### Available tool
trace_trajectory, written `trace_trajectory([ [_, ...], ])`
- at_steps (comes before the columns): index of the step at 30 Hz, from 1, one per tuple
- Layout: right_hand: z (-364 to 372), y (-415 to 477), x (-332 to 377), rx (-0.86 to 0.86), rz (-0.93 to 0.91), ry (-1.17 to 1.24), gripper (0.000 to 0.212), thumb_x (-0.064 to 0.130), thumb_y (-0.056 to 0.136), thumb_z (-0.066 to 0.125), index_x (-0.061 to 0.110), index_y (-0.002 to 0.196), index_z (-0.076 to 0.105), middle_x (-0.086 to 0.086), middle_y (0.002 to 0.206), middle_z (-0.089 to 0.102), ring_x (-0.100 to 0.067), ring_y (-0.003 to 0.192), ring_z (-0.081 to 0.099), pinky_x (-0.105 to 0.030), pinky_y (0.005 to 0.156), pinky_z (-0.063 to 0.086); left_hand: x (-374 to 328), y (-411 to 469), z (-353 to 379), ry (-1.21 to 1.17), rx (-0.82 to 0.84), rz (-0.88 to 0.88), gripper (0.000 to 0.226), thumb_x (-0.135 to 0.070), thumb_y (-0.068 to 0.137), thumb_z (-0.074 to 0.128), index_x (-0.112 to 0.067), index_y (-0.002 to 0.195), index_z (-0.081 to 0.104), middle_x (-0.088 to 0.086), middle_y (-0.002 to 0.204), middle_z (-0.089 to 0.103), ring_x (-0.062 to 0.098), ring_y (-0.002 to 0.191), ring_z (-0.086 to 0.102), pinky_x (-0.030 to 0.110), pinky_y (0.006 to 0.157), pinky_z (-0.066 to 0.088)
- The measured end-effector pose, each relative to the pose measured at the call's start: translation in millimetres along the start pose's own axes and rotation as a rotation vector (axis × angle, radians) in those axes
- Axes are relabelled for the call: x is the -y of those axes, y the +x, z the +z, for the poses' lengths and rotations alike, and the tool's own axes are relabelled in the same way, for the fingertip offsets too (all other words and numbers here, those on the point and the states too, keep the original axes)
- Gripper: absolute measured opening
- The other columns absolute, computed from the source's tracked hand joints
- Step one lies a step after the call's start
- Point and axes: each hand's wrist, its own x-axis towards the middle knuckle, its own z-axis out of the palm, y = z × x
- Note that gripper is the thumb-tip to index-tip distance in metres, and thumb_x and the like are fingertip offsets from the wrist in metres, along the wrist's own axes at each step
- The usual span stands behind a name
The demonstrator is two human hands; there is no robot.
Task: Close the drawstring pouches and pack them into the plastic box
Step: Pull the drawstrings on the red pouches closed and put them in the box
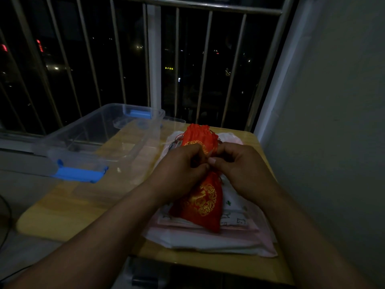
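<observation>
Head view: hands [179, 165] [239, 163] pinch a shiny red, gold-embroidered pouch [204, 202].

light: dim indoors, night outside | win: vertical grey metal window bars [208, 59] w/ top rail, white centre post [155, 59], small city lights [168, 68] beyond, red neon sign [39, 45] far L | R: plain pale grey wall [333, 122] | furn: yellow wood-top counter [62, 215], rounded corners, below bars | L: grey sill ledge [20, 161], thin black cable [6, 215] at edge
</observation>
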Motion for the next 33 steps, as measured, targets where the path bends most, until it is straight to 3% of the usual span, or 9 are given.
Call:
trace_trajectory([
  [4,3,-1,0,-0.020,-0.021,-0.005,0.008,0.016,0.095,0.071,0.021,0.095,0.077,0.004,0.091,0.076,-0.009,0.088,0.072,-0.040,0.084,0.060,1,0,5,-0.007,-0.072,0.036,0.013,-0.020,0.093,0.068,-0.014,0.087,0.059,0.000,0.075,0.060,0.014,0.068,0.057,0.043,0.064,0.050],
  [7,6,-2,1,-0.032,-0.035,-0.008,0.007,0.017,0.095,0.071,0.021,0.094,0.077,0.004,0.090,0.075,-0.009,0.086,0.071,-0.037,0.081,0.058,1,-1,6,-0.023,-0.083,0.058,0.004,-0.021,0.095,0.066,-0.018,0.098,0.067,-0.003,0.083,0.065,0.011,0.075,0.061,0.038,0.068,0.052],
  [10,8,-2,0,-0.038,-0.037,0.012,0.007,0.017,0.094,0.072,0.020,0.096,0.078,0.004,0.094,0.075,-0.009,0.092,0.070,-0.036,0.085,0.058,2,0,5,0.023,-0.090,0.059,0.014,-0.023,0.096,0.064,-0.013,0.087,0.069,0.002,0.079,0.063,0.014,0.074,0.058,0.041,0.068,0.049],
  [13,8,-1,1,-0.040,-0.036,0.059,0.008,0.015,0.093,0.073,0.019,0.098,0.079,0.005,0.097,0.076,-0.007,0.095,0.070,-0.032,0.088,0.058,3,0,1,-0.018,-0.055,0.026,0.015,-0.024,0.099,0.063,-0.014,0.090,0.071,0.001,0.080,0.066,0.014,0.073,0.062,0.044,0.069,0.053],
  [19,6,-3,0,-0.038,0.046,0.211,0.008,0.013,0.095,0.071,0.015,0.096,0.078,0.001,0.095,0.078,-0.011,0.095,0.073,-0.034,0.089,0.060,5,0,-6,-0.080,0.006,0.001,0.009,-0.026,0.097,0.069,-0.021,0.090,0.065,-0.005,0.078,0.066,0.002,0.067,0.060,0.019,0.060,0.045],
  [22,8,-3,-1,-0.057,0.120,0.260,0.008,0.017,0.097,0.069,0.015,0.097,0.076,-0.001,0.095,0.077,-0.016,0.092,0.074,-0.038,0.085,0.063,4,-1,-7,-0.070,-0.018,0.014,0.015,-0.028,0.097,0.070,-0.020,0.087,0.062,-0.004,0.076,0.064,0.003,0.069,0.058,0.014,0.058,0.043],
  [25,7,-1,-3,-0.123,0.198,0.328,0.009,0.016,0.099,0.065,0.015,0.096,0.074,-0.002,0.095,0.076,-0.021,0.090,0.074,-0.032,0.073,0.062,5,-2,-9,-0.061,-0.035,0.026,0.017,-0.027,0.098,0.068,-0.017,0.086,0.059,-0.003,0.078,0.062,0.005,0.071,0.057,0.019,0.061,0.044],
  [28,5,1,-4,-0.150,0.274,0.429,0.012,0.015,0.102,0.062,0.014,0.096,0.072,-0.007,0.098,0.076,-0.024,0.091,0.074,-0.033,0.070,0.059,7,-2,-11,-0.058,-0.024,0.043,0.015,-0.024,0.099,0.066,-0.015,0.089,0.059,0.002,0.085,0.065,0.015,0.080,0.062,0.036,0.071,0.051],
  [33,8,1,-3,-0.175,0.328,0.488,0.013,0.017,0.102,0.062,0.008,0.100,0.071,-0.019,0.105,0.074,-0.027,0.089,0.072,-0.033,0.068,0.061,5,-5,-10,-0.047,-0.048,0.058,0.017,-0.024,0.099,0.066,-0.014,0.087,0.059,0.000,0.080,0.062,0.014,0.078,0.057,0.029,0.068,0.044],
])
